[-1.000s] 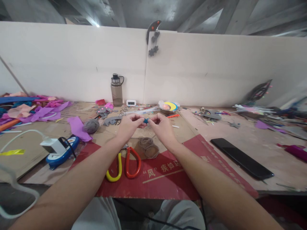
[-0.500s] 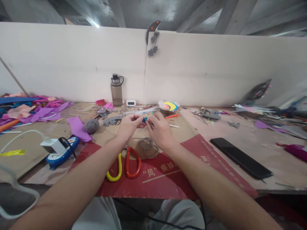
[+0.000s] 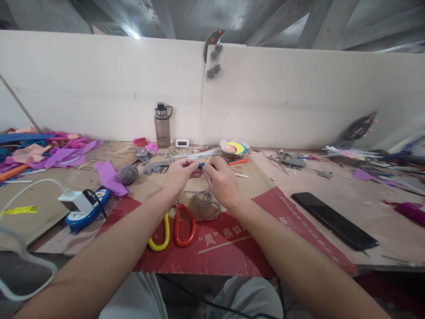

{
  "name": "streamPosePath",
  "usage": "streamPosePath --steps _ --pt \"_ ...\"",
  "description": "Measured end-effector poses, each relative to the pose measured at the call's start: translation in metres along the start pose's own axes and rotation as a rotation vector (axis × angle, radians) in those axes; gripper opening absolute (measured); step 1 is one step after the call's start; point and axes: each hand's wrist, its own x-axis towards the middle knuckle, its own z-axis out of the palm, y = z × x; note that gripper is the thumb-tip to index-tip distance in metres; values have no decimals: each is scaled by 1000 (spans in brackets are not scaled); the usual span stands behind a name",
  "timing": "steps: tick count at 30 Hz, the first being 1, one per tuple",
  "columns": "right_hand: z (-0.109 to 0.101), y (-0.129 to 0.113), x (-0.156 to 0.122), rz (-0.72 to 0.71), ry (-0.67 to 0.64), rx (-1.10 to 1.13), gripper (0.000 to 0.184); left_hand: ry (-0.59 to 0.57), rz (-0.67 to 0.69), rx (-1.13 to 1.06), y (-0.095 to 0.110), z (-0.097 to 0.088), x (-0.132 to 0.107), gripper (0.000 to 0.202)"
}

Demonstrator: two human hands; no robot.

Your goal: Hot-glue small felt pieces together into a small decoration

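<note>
both hands up over the table (image 3: 348,195), fingertips meeting. left hand (image 3: 179,177) pinches a small blue piece (image 3: 201,165) between thumb and forefinger, fingers narrow and closed on it. right hand (image 3: 222,184) has its fingertips on the same piece from the other side, also drawn in tight. whether it grips the piece itself or something thin attached to it, cannot tell, too small. the blue piece sits right between the two sets of fingertips, held off the table.

below the fingers, toward the person: a loose coil of grey cord (image 3: 207,204) lying flat. nearer still, under the wrists, scissors (image 3: 172,228) with one yellow and one red handle loop, on the edge of a red sheet (image 3: 232,252). left of the left fingers, a grey yarn ball (image 3: 127,174). beyond the fingers, a bowl (image 3: 234,149) with coloured bits, and a water bottle (image 3: 161,126) further back left. well right of the right hand, a black phone (image 3: 334,220).

risks, as a judgement: the piece is tiny and only fingertip-held, so a slip of either pinch could drop it to the table below, where it would be easy to lose on such a busy surface. pulling the hands apart unevenly could yank it out of the weaker grip. the wrists hang close over the cord coil and scissors, so a lowered wrist could drag the coil or nudge the scissors.
</note>
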Motion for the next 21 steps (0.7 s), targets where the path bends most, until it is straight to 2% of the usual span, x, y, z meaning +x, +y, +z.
streamPosePath --steps 5,11,18,21 --pt "-1 1 0 -41 -21 -32 23 -25 -35 -76 0 0 1 23" --pt "1 2 0 -27 -19 9 24 -37 -24 -36 -1 -1 2 21" --pt "4 0 1 62 78 284 19 13 87 122 -3 -1 3 16" --pt "5 1 1 74 99 323 17 16 91 116 -3 -1 4 16"
